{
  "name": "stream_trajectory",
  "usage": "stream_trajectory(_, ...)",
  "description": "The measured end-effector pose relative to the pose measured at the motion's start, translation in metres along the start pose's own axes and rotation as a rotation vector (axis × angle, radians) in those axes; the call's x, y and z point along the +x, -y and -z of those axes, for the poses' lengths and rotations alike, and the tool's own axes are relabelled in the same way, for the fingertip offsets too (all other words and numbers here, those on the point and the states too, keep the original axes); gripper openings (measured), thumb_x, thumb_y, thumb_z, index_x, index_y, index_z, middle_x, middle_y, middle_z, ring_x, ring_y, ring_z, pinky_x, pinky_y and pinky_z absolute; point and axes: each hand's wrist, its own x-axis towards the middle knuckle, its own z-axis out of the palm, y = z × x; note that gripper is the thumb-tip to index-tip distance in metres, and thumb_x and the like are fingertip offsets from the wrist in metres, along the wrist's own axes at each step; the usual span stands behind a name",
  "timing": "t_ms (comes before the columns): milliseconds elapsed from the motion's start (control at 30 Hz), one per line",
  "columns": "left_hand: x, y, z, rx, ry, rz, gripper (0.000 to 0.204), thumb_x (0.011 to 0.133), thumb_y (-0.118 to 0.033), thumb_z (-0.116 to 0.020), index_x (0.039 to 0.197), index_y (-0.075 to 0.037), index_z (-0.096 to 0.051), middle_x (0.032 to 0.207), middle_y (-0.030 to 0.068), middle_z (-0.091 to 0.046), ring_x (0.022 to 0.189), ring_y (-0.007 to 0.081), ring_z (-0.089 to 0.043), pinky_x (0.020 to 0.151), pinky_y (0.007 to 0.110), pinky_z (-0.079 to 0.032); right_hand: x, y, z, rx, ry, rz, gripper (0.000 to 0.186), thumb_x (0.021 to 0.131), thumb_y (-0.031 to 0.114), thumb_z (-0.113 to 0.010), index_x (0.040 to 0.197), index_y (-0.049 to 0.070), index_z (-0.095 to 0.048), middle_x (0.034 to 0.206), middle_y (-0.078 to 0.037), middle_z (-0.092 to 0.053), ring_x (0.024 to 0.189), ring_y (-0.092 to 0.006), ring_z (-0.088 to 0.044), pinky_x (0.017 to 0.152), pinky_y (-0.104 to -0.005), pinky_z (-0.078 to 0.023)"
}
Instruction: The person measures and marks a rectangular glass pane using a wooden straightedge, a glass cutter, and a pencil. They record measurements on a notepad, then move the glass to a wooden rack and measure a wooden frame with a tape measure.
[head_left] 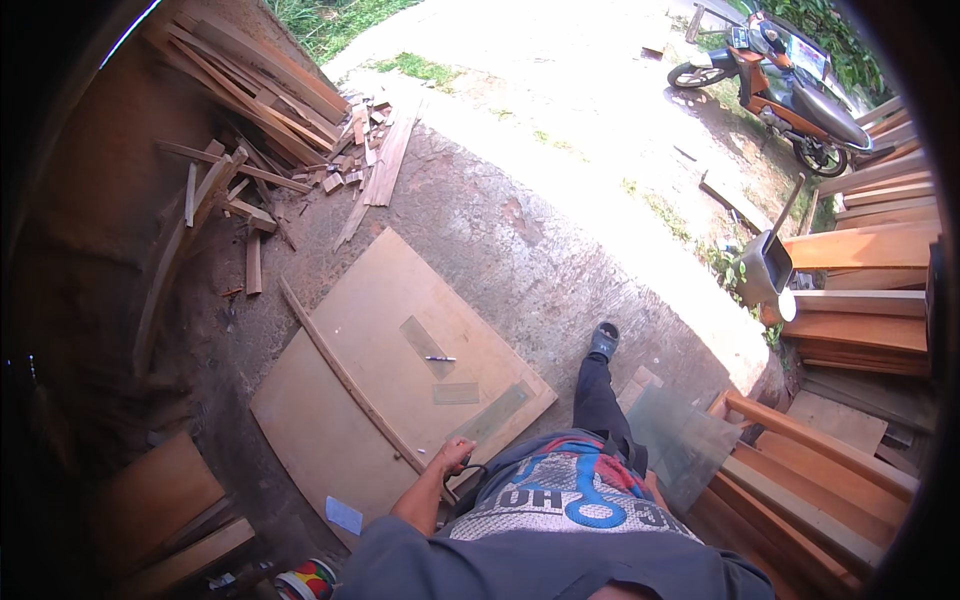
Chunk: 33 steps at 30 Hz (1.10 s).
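My left hand [455, 456] is closed, fingers curled round something dark with a black loop beside it that I cannot make out. It is above the near edge of a large tan board [400, 290] on the ground. On this board lie a pen [440, 359] and several greenish, see-through strips, one a long strip [503, 410] close to my left hand. A narrow wooden batten [345, 365] crosses the board. At my right side is a clear glass pane [685, 440]. Beside the pane only a bit of my right arm [655, 488] shows; its fingers are hidden.
Stacked planks [800, 480] stand close on my right, with more timber [860, 250] beyond. Wood offcuts [350, 160] and long boards [255, 85] are piled far left. A wheelbarrow-like grey container [765, 270] and a motorcycle [785, 95] are at far right. Blue-white paper [344, 516] lies near left.
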Motion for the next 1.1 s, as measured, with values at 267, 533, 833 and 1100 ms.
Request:
stream_trajectory(267, 0.036, -0.151, -0.059, -0.267, 0.052, -0.005, 0.036, 0.092, -0.043, -0.061, 0.087, -0.009, -0.071, 0.074, -0.0011, -0.06, 0.068, 0.0116, -0.053, 0.063, 0.029, -0.044, 0.181, 0.353, 0.17, 0.005, 0.06, -0.107, 0.016, 0.087, 0.021, -0.061, 0.085, 0.006, -0.066, 0.078, -0.011, -0.069, 0.053, -0.0174, -0.057, 0.043, -0.0347, -0.042)
stream_trajectory(533, 0.158, -0.372, -0.049, 0.064, 0.017, -0.266, 0.05, 0.095, -0.05, -0.058, 0.112, -0.006, -0.071, 0.099, 0.0034, -0.069, 0.09, 0.0151, -0.064, 0.082, 0.032, -0.05, 0.348, 0.791, 0.175, 0.125, 0.179, 0.411, 0.032, 0.091, 0.035, -0.063, 0.102, 0.004, -0.063, 0.081, -0.006, -0.065, 0.051, -0.0109, -0.048, 0.039, -0.0269, -0.035)
stream_trajectory(833, 0.337, -0.645, 0.09, 0.609, -0.021, -0.78, 0.039, 0.096, -0.043, -0.057, 0.106, -0.008, -0.07, 0.092, 0.0032, -0.068, 0.087, 0.0154, -0.063, 0.079, 0.034, -0.05, 0.478, 1.024, 0.097, -0.304, 0.319, 0.411, 0.029, 0.094, 0.028, -0.06, 0.102, 0.001, -0.067, 0.077, -0.01, -0.069, 0.051, -0.0149, -0.052, 0.043, -0.0323, -0.039)
stream_trajectory(1100, 0.383, -0.948, 0.241, -0.748, -0.428, -0.2, 0.028, 0.094, -0.039, -0.059, 0.096, -0.012, -0.064, 0.077, -0.0011, -0.055, 0.068, 0.0098, -0.051, 0.063, 0.028, -0.045, 0.586, 1.123, 0.155, -0.192, 0.207, -0.032, 0.024, 0.09, 0.027, -0.059, 0.097, 0.005, -0.067, 0.081, -0.011, -0.071, 0.049, -0.018, -0.053, 0.041, -0.0338, -0.039)
